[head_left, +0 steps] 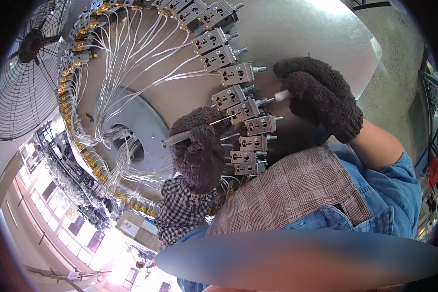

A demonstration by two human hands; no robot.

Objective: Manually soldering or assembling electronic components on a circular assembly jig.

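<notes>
Head view: a person in dark knitted gloves works at a round metal machine plate (297, 44).
Left hand (198, 148): grip closed around a slim metal rod (177, 138), which pokes out to the left, over the plate's inner side.
Right hand (321, 97): grip closed on a white-tipped tool (280, 96), its tip touching a valve block (248, 109).
Valve blocks (236, 74): grey metal units in a curved row along the plate's rim, between both hands.
Tubes (131, 63): thin clear lines fanning towards the centre.
Fan (27, 63): wire-caged, far left.
</notes>
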